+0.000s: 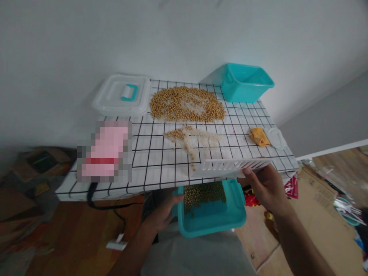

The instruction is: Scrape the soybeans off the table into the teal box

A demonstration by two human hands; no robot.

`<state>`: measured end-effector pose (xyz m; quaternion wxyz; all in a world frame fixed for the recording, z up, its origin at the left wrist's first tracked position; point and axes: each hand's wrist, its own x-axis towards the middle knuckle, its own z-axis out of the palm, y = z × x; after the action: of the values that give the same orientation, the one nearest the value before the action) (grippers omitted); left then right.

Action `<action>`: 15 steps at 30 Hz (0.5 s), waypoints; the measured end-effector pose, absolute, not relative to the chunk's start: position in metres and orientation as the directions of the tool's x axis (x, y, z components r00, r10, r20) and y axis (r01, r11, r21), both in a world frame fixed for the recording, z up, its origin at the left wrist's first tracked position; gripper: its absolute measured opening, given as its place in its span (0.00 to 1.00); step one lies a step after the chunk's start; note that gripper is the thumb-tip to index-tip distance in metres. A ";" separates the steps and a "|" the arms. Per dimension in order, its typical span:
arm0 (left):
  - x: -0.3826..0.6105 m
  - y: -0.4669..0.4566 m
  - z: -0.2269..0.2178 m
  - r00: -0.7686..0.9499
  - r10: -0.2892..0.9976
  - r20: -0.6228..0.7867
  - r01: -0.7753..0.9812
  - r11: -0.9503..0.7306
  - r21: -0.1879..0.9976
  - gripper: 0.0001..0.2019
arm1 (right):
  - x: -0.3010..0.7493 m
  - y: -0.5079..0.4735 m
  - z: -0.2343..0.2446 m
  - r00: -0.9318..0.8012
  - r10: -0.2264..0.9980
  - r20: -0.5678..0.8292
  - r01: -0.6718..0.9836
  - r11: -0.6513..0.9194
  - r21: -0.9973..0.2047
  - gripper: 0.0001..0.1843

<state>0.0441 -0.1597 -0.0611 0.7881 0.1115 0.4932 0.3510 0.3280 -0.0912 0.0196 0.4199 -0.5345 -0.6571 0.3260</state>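
– Across the middle of the dial, a checked table (152, 165) is seen; what is kept at its near edge?

– At 5 o'clock a teal tub (212, 226) is held just below that edge, mouth upward, with greenish beans (204, 193) inside. It is presumably held there so that whatever crosses the edge can be caught.

– And farther back?

– At 12 a broad heap of yellow beans (178, 107) is spread, with pale bits mixed in. At 10 a clear lid (115, 101) is laid flat, and at 2 a second teal tub (240, 92) is stood; both seem to be placed at the far corners to be out of the way.

– How are the hands used?

– At 4 a white slotted piece (224, 165) is pinched between the thumb and fingers of the right hand (267, 188), perhaps so that its length can be kept along the edge. Between 6 and 7 the held tub's rim is gripped by the left hand (165, 209), thumb over it; the fingers beneath cannot be made out.

– The smallest things?

– At 3 a yellow cloth (259, 137) is left bunched, probably to be within reach. Around the centre, pale grains (204, 138) are strewn beside a few yellow beans.
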 end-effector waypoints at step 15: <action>0.042 -0.166 -0.081 0.274 0.619 -0.736 -0.434 0.762 0.480 0.07 | 0.327 -0.086 0.013 -0.056 0.980 0.190 0.436 0.195 -0.879 0.09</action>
<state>0.0423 -0.1661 -0.0814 0.7927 0.0923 0.5028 0.3320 0.3267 -0.0859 0.0126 0.4185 -0.5447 -0.6498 0.3254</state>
